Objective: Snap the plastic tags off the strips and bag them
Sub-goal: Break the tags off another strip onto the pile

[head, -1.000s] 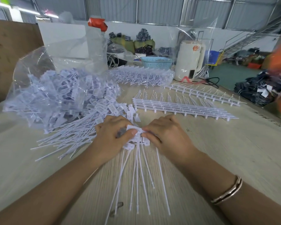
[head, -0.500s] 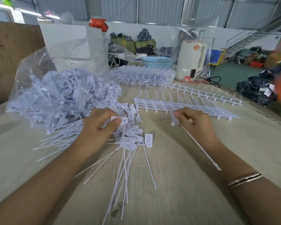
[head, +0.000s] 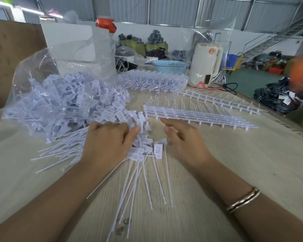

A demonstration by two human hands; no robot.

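Across the upper band of the frame I see a warehouse hall with corrugated wall panels, a metal staircase point(head: 276, 39) at upper right and dark bundled goods point(head: 276, 100) on the floor below it. Under my arms a pale wood-grain table point(head: 243, 163) fills the lower frame. At centre left, a large clear plastic bag point(head: 47, 95) lies slumped on the table, open toward me, packed with white tags; loose ones spill from its mouth. Behind it stands a white box point(head: 68, 42). At upper centre sit a blue basket point(head: 169, 67) and, right of it, a cream kettle point(head: 205, 65). In front of the basket lies a wrapped bundle of strips point(head: 152, 82). Right of centre, unbroken strips point(head: 196, 115) lie in flat rows, with a single strip point(head: 220, 100) just beyond.

My left hand point(head: 107, 145) rests on a fanned bunch of detached tags point(head: 143, 151), fingers curled over their heads, thumb pressed at the flat labels; their thin tails run toward the lower centre. My right hand point(head: 184, 138) hovers just right of the bunch, fingers spread and relaxed, holding nothing. A bangle point(head: 243, 199) circles my right wrist.
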